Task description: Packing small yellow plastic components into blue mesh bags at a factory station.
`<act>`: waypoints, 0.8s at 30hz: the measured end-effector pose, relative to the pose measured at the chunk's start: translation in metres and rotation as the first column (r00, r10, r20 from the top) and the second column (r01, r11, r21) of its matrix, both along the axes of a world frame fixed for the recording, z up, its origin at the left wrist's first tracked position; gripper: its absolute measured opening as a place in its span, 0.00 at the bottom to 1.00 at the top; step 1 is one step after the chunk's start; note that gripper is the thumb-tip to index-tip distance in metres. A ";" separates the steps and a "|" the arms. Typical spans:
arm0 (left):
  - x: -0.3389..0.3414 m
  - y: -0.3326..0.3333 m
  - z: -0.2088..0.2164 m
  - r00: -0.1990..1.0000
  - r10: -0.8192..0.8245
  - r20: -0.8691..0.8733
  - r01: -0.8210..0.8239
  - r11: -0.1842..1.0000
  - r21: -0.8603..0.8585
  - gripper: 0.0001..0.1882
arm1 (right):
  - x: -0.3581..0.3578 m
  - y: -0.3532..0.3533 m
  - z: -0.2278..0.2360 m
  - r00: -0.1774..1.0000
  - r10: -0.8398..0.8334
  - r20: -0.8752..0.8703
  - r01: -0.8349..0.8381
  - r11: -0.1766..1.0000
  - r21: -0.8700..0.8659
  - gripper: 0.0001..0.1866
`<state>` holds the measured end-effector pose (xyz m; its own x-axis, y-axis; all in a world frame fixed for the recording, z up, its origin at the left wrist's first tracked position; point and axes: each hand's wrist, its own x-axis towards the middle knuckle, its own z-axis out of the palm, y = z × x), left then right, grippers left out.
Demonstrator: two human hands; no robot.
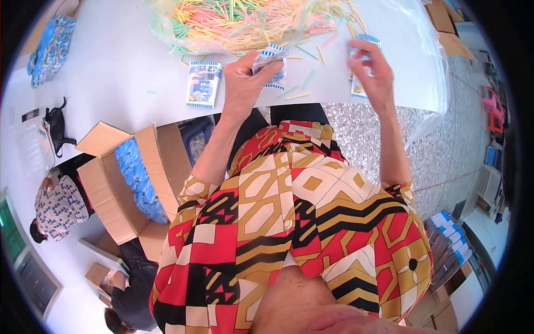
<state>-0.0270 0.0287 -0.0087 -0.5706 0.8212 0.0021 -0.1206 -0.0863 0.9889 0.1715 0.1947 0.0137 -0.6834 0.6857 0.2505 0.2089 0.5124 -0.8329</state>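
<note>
My left hand (242,86) is closed around a small clear packet with blue-and-white striped ends (276,78), held just above the white table. Beside it, to the left, a similar flat packet (202,86) lies on the table. My right hand (378,78) is over another striped-end packet (359,89) near the table's right side. Its fingers are curled and smeared by motion, so whether they grip that packet is unclear. Ahead of my hands, a big clear plastic bag (158,28) spreads open with many thin pink, yellow and green sticks (233,25) in it.
Loose sticks (298,96) are scattered on the table (128,72) between my hands. A blue bundle of packets (53,50) sits at the far left. Left of my body, an open cardboard box (108,189) holds blue packets. Two other people (61,200) are farther left.
</note>
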 end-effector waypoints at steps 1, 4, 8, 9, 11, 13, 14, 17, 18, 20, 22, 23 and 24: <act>0.001 -0.001 0.000 1.000 -0.018 -0.012 0.017 1.000 -0.006 0.05 | -0.015 -0.008 0.006 0.990 0.137 -0.041 -0.139 0.989 -0.052 0.17; 0.006 -0.002 0.001 0.998 -0.054 -0.033 0.054 0.999 -0.005 0.05 | -0.051 -0.025 0.017 0.916 0.385 -0.112 -0.393 0.917 -0.070 0.18; 0.009 -0.005 0.003 0.997 -0.058 -0.045 0.060 0.997 0.053 0.06 | -0.073 -0.031 0.017 0.860 0.493 -0.135 -0.504 0.861 -0.068 0.16; 0.008 -0.006 0.003 0.997 -0.051 -0.049 0.054 0.997 0.060 0.06 | -0.075 -0.030 0.014 0.849 0.506 -0.149 -0.521 0.849 -0.084 0.13; 0.005 -0.011 0.001 0.982 -0.065 -0.180 0.056 0.997 -0.053 0.06 | -0.081 -0.028 0.016 0.836 0.525 -0.161 -0.542 0.836 -0.089 0.11; 0.006 -0.014 0.007 0.983 -0.074 -0.168 0.062 0.995 -0.073 0.07 | -0.083 -0.032 0.024 0.854 0.512 -0.092 -0.514 0.858 0.004 0.06; 0.008 -0.015 0.011 0.989 -0.066 -0.132 0.056 0.996 -0.074 0.07 | -0.084 -0.030 0.027 0.852 0.517 -0.090 -0.518 0.856 0.012 0.06; 0.003 -0.021 0.019 0.987 -0.084 -0.135 0.071 0.992 -0.101 0.07 | -0.088 -0.029 0.034 0.854 0.520 -0.021 -0.517 0.852 0.081 0.06; 0.000 -0.023 0.020 0.979 -0.115 -0.170 0.093 0.987 -0.132 0.07 | -0.089 -0.028 0.035 0.844 0.537 -0.016 -0.533 0.841 0.096 0.07; -0.003 -0.022 0.018 0.978 -0.117 -0.175 0.100 0.990 -0.105 0.07 | -0.092 -0.027 0.036 0.831 0.556 -0.008 -0.552 0.826 0.112 0.07; -0.006 -0.021 0.013 0.977 -0.118 -0.178 0.105 0.991 -0.082 0.07 | -0.093 -0.027 0.034 0.829 0.559 -0.004 -0.555 0.824 0.118 0.10; -0.006 -0.020 0.010 0.985 -0.067 -0.159 0.059 0.997 -0.054 0.07 | -0.096 -0.028 0.035 0.826 0.563 -0.002 -0.559 0.821 0.116 0.10; -0.006 -0.019 0.008 0.990 -0.014 -0.138 0.010 1.000 -0.030 0.07 | -0.099 -0.030 0.038 0.846 0.530 -0.050 -0.514 0.837 0.186 0.11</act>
<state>-0.0334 0.0093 -0.0011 -0.5562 0.8291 0.0563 0.0165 -0.0567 0.9983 0.0727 0.1644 0.0516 -0.8955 0.1785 0.4076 -0.2037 0.6500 -0.7321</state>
